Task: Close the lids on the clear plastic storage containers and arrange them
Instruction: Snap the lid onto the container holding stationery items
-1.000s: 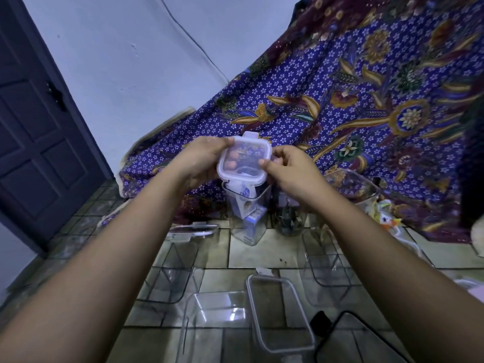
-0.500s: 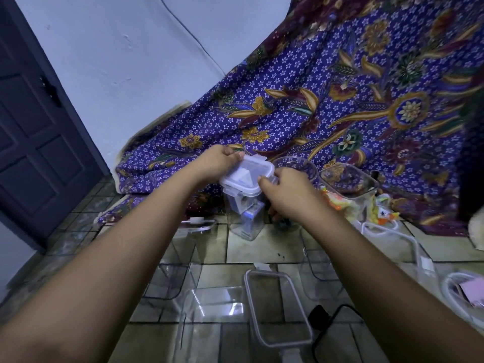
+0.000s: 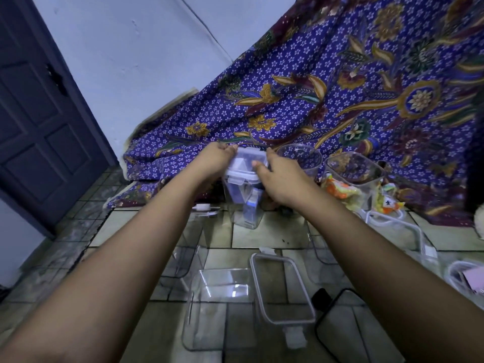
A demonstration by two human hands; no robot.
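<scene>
Tall clear container (image 3: pixel 245 203) stands upright on the tiled floor (image 3: pixel 275 235), against the batik cloth (image 3: pixel 327 100). Snap-lock lid (image 3: pixel 245 166) sits on its mouth. Left hand (image 3: pixel 218 159) and right hand (image 3: pixel 281 176) flank it, fingers holding the lid edges.

Purple floral cloth (image 3: pixel 340 106), dark blue door (image 3: pixel 39 121).

Open containers (image 3: pixel 282 286) crowd the near floor (image 3: pixel 272 235); bare tile, seemingly passable, lies mid-floor beyond them.
</scene>
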